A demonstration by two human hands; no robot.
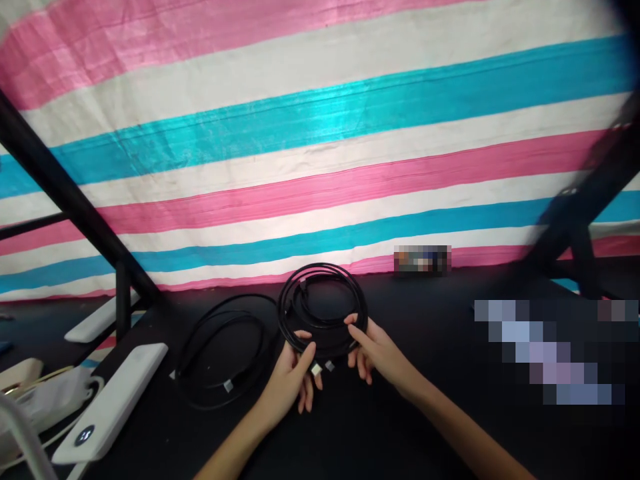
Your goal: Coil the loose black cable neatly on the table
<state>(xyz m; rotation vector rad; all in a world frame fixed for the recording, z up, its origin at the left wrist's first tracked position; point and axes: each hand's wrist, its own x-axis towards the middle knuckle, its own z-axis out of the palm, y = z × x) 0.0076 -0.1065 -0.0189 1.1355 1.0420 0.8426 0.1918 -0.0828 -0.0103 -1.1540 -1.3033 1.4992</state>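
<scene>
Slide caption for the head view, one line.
Left hand and right hand hold a coiled black cable at a black table, a second coil to its left.

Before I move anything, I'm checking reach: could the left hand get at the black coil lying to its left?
Probably yes: nothing visible blocks the left hand from the black coil, though it would likely need to release the held cable.

Coiled cable (362,300) — partly hidden by fingers (305,361); rear object (423,261) — pixelated
</scene>
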